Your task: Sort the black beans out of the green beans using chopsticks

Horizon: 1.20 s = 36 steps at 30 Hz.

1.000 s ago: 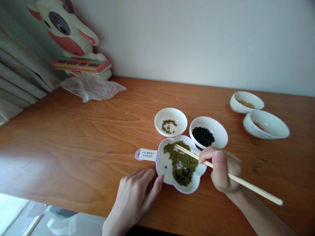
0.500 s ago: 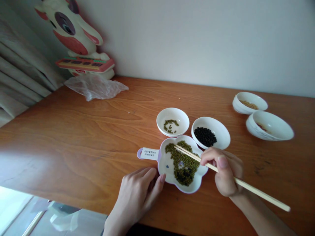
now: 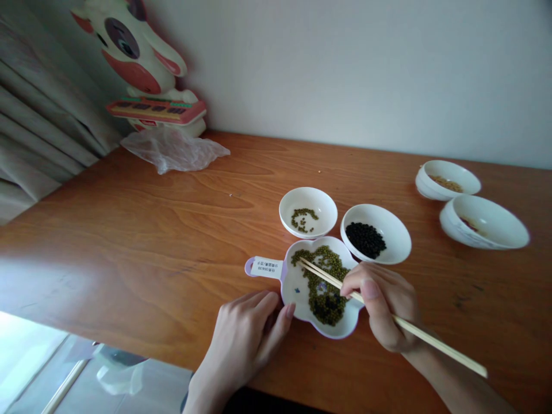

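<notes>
Right hand gripping wooden chopsticks, tips at mung beans in flower-shaped dish, left hand half-curled, thumb at dish's eight o'clock.

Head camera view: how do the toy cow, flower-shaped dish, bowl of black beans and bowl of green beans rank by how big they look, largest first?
1. Toy cow, partly cut off by the top edge
2. Flower-shaped dish
3. Bowl of black beans
4. Bowl of green beans, somewhat smaller-looking
</notes>
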Motion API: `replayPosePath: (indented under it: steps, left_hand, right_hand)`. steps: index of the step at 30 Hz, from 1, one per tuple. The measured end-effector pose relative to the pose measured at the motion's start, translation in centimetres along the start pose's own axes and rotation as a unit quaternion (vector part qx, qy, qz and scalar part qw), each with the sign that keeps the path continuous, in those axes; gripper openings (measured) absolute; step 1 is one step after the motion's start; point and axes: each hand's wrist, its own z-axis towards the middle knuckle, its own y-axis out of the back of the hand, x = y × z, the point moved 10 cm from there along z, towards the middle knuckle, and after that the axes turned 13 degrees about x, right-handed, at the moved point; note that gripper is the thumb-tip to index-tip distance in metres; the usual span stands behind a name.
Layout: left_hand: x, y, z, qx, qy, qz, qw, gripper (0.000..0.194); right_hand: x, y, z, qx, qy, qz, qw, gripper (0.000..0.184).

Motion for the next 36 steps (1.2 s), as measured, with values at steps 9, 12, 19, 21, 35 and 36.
replayPosePath:
  steps: [9, 12, 19, 21, 35, 36]
  left_hand:
    - [-0.1, 0.1, 0.2, -0.004, -0.003, -0.002, 1.0, 0.038]
    - [0.0, 0.1, 0.2, -0.005, -0.002, -0.004, 1.0, 0.037]
    - [0.1, -0.1, 0.1, 0.003, -0.002, -0.012, 1.0, 0.036]
    - [0.1, -0.1, 0.0, 0.003, -0.002, -0.014, 1.0, 0.036]
    - [-0.1, 0.1, 0.1, -0.003, -0.002, -0.007, 1.0, 0.036]
    - [-0.1, 0.1, 0.1, -0.003, -0.002, -0.005, 1.0, 0.036]
  right_hand:
    - [-0.3, -0.1, 0.3, 0.002, -0.046, -0.007, 0.999, 0.022]
    - [-0.4, -0.2, 0.3, 0.005, -0.043, 0.003, 0.999, 0.025]
    - [-0.5, -0.3, 0.3, 0.011, -0.031, 0.011, 0.999, 0.026]
    - [-0.4, -0.4, 0.3, 0.012, -0.024, 0.008, 1.0, 0.026]
    - [-0.4, -0.9, 0.0, 0.01, 0.001, -0.007, 1.0, 0.034]
    - [-0.5, -1.0, 0.0, 0.014, -0.003, -0.003, 1.0, 0.039]
